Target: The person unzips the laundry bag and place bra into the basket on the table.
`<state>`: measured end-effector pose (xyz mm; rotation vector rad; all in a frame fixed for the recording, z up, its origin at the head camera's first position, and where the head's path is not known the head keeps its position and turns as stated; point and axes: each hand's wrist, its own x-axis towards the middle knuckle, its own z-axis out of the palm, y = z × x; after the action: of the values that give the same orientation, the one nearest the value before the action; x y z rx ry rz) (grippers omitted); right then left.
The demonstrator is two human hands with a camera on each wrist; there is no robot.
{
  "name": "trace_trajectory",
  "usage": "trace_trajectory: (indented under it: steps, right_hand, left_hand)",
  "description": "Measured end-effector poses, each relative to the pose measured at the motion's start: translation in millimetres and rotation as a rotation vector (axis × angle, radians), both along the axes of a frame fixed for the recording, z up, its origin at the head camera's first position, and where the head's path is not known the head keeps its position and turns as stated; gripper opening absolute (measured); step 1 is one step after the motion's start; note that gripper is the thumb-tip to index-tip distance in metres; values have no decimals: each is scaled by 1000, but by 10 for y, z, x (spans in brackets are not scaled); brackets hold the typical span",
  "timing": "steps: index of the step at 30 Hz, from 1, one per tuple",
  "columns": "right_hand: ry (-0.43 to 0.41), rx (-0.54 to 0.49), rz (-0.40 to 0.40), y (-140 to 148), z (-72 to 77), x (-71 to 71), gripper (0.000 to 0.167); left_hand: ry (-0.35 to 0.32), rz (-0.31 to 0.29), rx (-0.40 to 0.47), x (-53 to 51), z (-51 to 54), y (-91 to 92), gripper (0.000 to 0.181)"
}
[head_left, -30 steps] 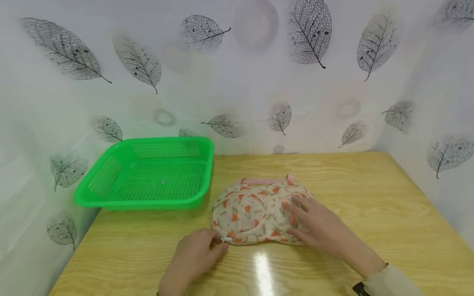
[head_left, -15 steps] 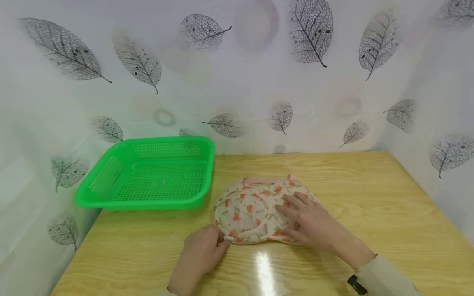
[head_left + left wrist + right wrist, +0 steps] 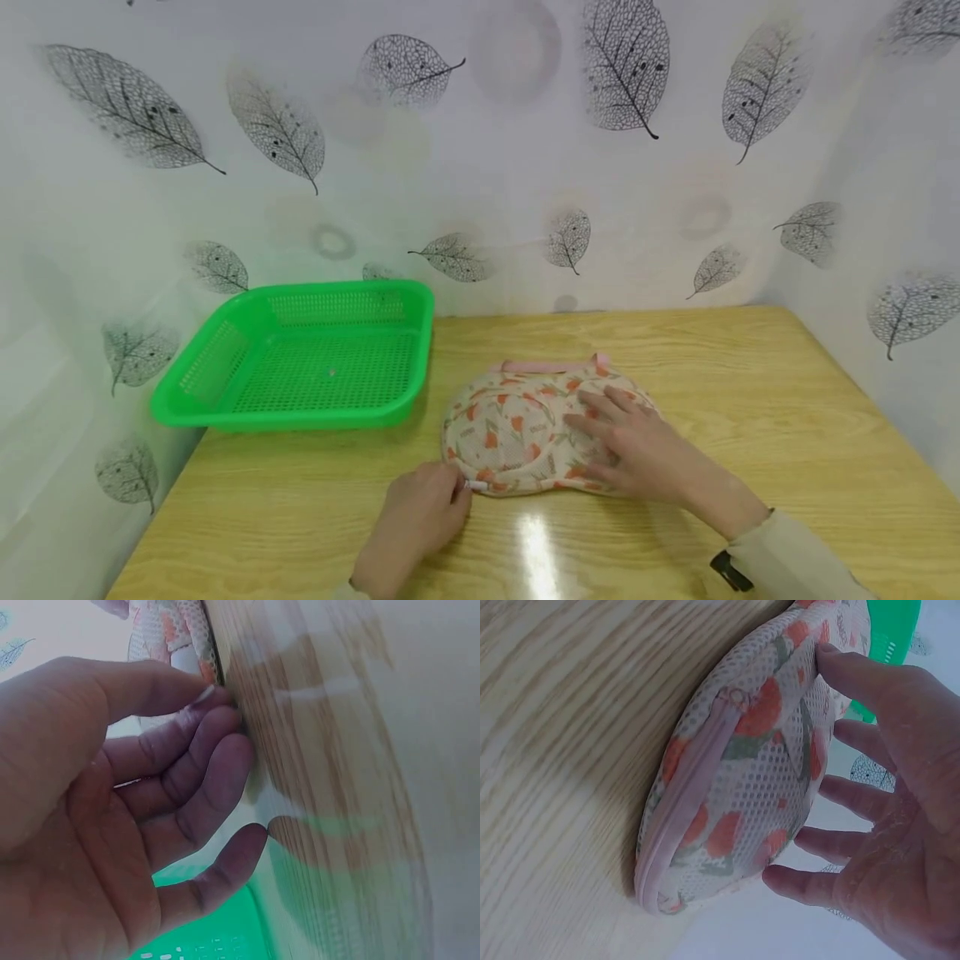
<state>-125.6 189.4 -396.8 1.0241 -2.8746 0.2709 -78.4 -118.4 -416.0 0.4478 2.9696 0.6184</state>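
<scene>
Just below the middle of the head view, a soft, two-lobed cream mesh pouch printed with orange tulips and green stems (image 3: 504,433) lies on the pale yellow wood-grain worktop (image 3: 757,400), a pink fabric strip (image 3: 547,367) along its far edge. The person's left hand (image 3: 420,515), low in the frame and left of centre, has thumb and forefinger pinched together at a small white tab (image 3: 477,485) on the pouch's lower-left edge; I take that for a zip pull, though how deep the hold goes is hidden from here. The right hand (image 3: 647,450), right of centre, rests over the pouch's right lobe, fingers spread apart, tips on the mesh, gripping nothing. A shallow green plastic basket with a perforated floor (image 3: 292,415) sits left of the pouch, apart from it. This looks to me like work on the tab, and to do it well I'd keep the pinch low and draw along the seam rather than upward, since thin mesh would probably bunch or snag. The right hand might press nearer the tab, lightly, so the cloth holds taut and the pouch doesn't slide over that glossy worktop.
</scene>
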Motion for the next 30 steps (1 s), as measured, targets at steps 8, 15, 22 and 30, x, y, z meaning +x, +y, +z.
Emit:
trace_trajectory:
  steps: [8, 15, 22, 30]
  right_hand:
    - [-60, 10, 21, -195, -8, -30, 72]
    - [-22, 74, 47, -271, -65, -59, 73]
    - [-8, 114, 78, -263, -79, -60, 73]
    - [32, 146, 84, -254, -108, -69, 77]
  left_hand:
    - [-65, -3, 26, -25, 31, -57, 40]
    - [-76, -12, 41, -26, 14, -56, 39]
    - [-52, -21, 38, -33, 4, -62, 38]
    - [-55, -23, 48, -50, 14, -63, 35]
